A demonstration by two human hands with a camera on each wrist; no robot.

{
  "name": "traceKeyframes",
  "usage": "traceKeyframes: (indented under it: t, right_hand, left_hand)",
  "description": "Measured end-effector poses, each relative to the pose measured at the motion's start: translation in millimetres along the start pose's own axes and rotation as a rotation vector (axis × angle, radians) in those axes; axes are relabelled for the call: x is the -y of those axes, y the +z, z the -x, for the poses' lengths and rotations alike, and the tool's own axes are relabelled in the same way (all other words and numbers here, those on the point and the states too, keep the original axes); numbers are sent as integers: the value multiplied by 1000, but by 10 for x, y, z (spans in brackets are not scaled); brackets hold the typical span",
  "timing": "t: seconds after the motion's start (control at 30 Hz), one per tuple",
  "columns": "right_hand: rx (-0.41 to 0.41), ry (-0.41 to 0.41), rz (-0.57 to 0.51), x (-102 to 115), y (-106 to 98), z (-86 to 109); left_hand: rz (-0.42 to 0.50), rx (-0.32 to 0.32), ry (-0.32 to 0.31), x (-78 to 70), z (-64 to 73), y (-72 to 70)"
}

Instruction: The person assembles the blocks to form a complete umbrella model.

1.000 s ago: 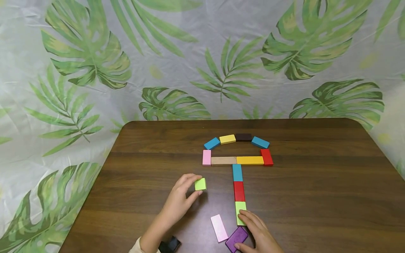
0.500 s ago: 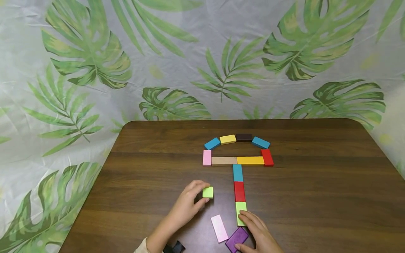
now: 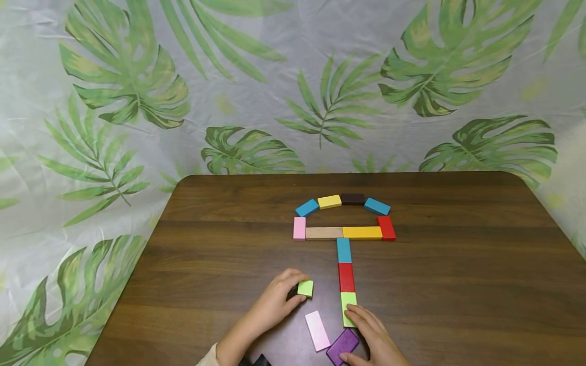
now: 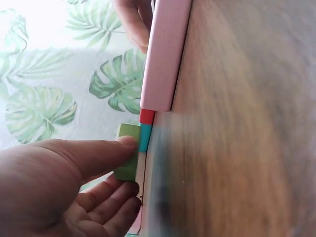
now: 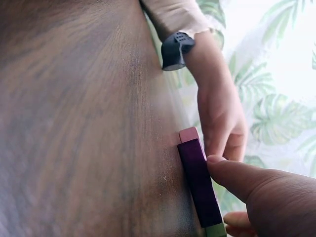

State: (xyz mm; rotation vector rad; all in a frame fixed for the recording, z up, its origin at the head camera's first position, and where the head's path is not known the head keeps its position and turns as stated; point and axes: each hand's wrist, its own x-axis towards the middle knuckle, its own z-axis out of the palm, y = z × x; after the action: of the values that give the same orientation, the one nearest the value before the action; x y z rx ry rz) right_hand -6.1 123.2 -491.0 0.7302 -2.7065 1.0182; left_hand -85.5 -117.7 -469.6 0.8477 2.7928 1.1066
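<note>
My left hand [image 3: 274,302] pinches a small lime green block [image 3: 305,288] between thumb and fingertips; in the left wrist view the green block [image 4: 128,153] stands out above the table surface. Fingers of my right hand [image 3: 377,338] rest on the lime green block [image 3: 348,301] that ends a column of blocks. Its thumb touches the purple block [image 3: 344,345], as the right wrist view also shows on the purple block [image 5: 200,180]. A light pink block [image 3: 317,330] lies tilted between the hands, one corner at the purple block.
Above the lime block run a red block [image 3: 346,277] and a blue block [image 3: 344,250]. They meet a row with a natural wood block [image 3: 323,233] and a yellow block [image 3: 361,232]. Several blocks, including a dark brown block [image 3: 352,199], arch behind on the wooden table [image 3: 458,284].
My left hand has come down and to the right with the small green block, nearer the light pink block. The right hand and the laid blocks have stayed where they were.
</note>
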Motion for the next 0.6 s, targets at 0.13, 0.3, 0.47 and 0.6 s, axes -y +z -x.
traceKeyframes:
  t: [0.13,0.3,0.47,0.6]
  right_hand:
    - [7,10,-3,10,-9,1]
    - [-8,-11,5,4,0,7]
    - [-27,-34,14,-5,6,7]
    - [-38,-36,17,-6,6,8]
  left_hand:
    - [-1,28,-8,25,5,25]
    - [-14,42,1,41,6,37]
    - [-27,50,20,44,6,32]
    - [-17,61,32,56,4,26]
